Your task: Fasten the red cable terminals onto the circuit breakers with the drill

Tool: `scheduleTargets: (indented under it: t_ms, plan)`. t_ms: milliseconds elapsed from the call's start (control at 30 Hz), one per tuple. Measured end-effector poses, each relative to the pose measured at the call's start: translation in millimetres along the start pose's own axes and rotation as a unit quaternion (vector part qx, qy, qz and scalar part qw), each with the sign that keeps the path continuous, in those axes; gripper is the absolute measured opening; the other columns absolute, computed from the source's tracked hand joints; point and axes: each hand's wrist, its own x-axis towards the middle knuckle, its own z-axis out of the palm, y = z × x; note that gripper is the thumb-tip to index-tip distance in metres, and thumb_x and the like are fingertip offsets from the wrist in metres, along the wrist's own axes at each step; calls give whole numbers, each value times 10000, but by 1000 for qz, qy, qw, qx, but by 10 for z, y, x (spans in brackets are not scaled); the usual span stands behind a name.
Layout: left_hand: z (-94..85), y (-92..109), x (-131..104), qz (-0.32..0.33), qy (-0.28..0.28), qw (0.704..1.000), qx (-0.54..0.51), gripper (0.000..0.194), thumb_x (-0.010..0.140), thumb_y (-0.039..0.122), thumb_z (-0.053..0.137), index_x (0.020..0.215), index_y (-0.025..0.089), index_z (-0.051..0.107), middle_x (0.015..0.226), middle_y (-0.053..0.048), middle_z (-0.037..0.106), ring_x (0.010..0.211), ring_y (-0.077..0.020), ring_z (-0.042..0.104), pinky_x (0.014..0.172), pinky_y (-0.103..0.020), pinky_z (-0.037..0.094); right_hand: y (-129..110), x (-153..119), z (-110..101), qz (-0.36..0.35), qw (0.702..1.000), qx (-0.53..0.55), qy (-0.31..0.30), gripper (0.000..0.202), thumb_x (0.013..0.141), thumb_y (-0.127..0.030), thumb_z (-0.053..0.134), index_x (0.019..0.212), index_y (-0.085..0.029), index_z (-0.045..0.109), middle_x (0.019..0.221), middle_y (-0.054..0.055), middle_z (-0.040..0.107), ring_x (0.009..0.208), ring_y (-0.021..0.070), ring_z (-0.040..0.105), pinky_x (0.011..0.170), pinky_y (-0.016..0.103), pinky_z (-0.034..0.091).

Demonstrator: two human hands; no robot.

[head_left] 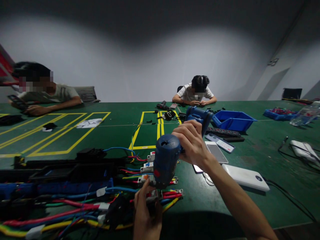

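My right hand (192, 141) is wrapped round the handle of a blue cordless drill (167, 156), its battery end up and to the right. The drill's body points downward, over a row of small circuit breakers (147, 166) with coloured toggles and wires. Below it, my left hand (147, 210) has its fingers closed round another circuit breaker (152, 196), partly hidden by the fingers and the drill. Thick red wires (175, 193) with metal lugs stick out to its right. The drill's tip is hidden from view.
Black-and-blue power strips (75, 173) and bundled cables (62, 220) fill the left front. To the right lie a white power bank (246, 176), phones (220, 142) and a blue bin (232, 120). Two people (197, 91) sit across the green table (120, 133).
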Motion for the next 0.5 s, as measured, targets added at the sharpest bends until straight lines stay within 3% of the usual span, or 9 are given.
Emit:
scheduleTargets:
  t_ms: [233,500]
  plan:
    - [55,152,-16,-58,24,997,-52,571,868,318,512,1424,250,406,1242,-87,541,1152,-228,556,1019,-418,437,14,-14,0,4,1000,11,-5,293,795,-147,599,1073,-192,518,989,66,670,969,232,576,978,457,370]
    - [30,112,-8,-38,18,998,-49,587,855,318,534,1425,246,412,1278,-100,523,1192,-246,539,1032,-438,434,14,-20,11,11,1000,17,-8,309,795,-161,606,1088,-201,514,994,63,668,969,236,572,967,462,366]
